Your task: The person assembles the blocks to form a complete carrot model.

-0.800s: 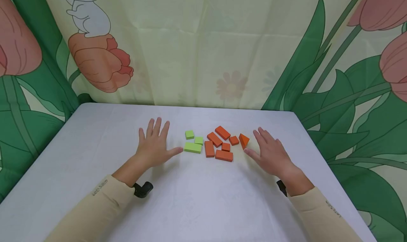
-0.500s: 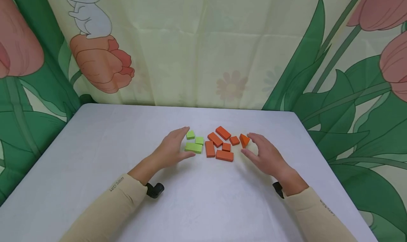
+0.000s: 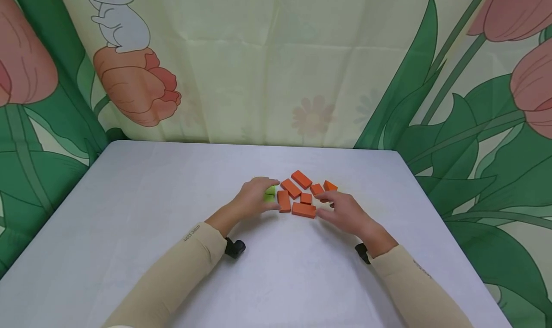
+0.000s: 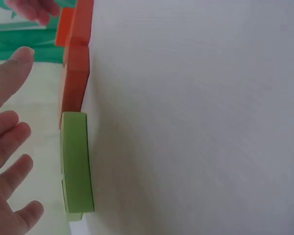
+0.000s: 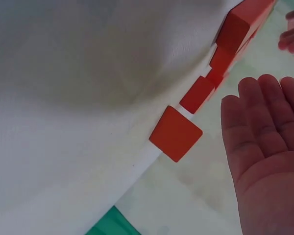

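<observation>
My left hand (image 3: 254, 197) hovers over the green blocks (image 3: 270, 191), thumb and fingers apart, hiding most of them in the head view. From the left wrist, a long green block (image 4: 77, 161) lies beside the spread fingers. To the right lies a group of orange blocks: long ones such as the front block (image 3: 304, 210), small square ones such as this block (image 3: 305, 198), and a triangular block (image 3: 329, 186) partly covered by my right hand (image 3: 345, 213). That hand reaches over the group's right side, its fingers extended and holding nothing in the right wrist view.
All the blocks lie on a white-covered table (image 3: 276, 280). Its far edge meets a hanging curtain (image 3: 241, 79) printed with tulips, leaves and a white animal. Each wrist carries a small black camera, like the left one (image 3: 235, 248).
My left hand has swung right from beside the green blocks to over them. The right hand has moved left, now overlapping the triangular block. The blocks stay where they were.
</observation>
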Demonstrator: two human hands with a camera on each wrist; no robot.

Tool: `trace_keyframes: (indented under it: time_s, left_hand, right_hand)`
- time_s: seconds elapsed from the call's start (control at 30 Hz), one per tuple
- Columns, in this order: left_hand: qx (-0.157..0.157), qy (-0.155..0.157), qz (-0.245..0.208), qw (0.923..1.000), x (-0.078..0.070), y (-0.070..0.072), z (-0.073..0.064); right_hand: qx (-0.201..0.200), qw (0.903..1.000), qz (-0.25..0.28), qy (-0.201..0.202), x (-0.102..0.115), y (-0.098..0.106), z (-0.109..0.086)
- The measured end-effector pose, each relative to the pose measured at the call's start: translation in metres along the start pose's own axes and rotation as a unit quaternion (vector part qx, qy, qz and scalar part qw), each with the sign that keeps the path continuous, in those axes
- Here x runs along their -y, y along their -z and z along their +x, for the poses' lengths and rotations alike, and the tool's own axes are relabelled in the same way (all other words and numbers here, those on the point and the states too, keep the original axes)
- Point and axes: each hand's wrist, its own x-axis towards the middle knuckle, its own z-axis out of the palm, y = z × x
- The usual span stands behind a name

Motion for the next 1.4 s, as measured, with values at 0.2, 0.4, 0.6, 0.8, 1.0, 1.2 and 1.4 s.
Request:
trace_keyframes:
  time_s: [0.2,0.4,0.6,0.8,1.0,1.2,1.4]
  left_hand:
    - [0.04,0.029,-0.017,0.9986,-0.007,-0.005,0.013]
    - [0.048,0.023,0.043,0.9976,-0.009,-0.012,0.016]
    - [0.038,0.026,0.076,0.996,-0.011,-0.014,0.015]
    - [0.041,0.031,0.075,0.9958,-0.009,-0.016,0.016]
    - [0.039,0.022,0.083,0.9956,-0.008,-0.016,0.016]
    - [0.05,0.015,0.099,0.9937,-0.01,-0.016,0.011]
    - [0.054,0.007,0.118,0.9916,-0.014,-0.018,0.001]
  right_hand:
    - [0.027,0.9996,-0.006,-0.01,0.002,-0.007,0.009]
    - [0.035,0.999,-0.025,-0.011,0.005,-0.012,0.009]
    - [0.038,0.9985,-0.036,-0.017,0.004,-0.016,0.008]
    - [0.039,0.9986,-0.029,-0.021,0.007,-0.016,0.008]
    - [0.042,0.9987,-0.02,-0.022,0.009,-0.016,0.008]
    - [0.045,0.9985,-0.009,-0.029,0.011,-0.018,0.005]
    - [0.063,0.997,-0.002,-0.046,0.015,-0.02,0.0]
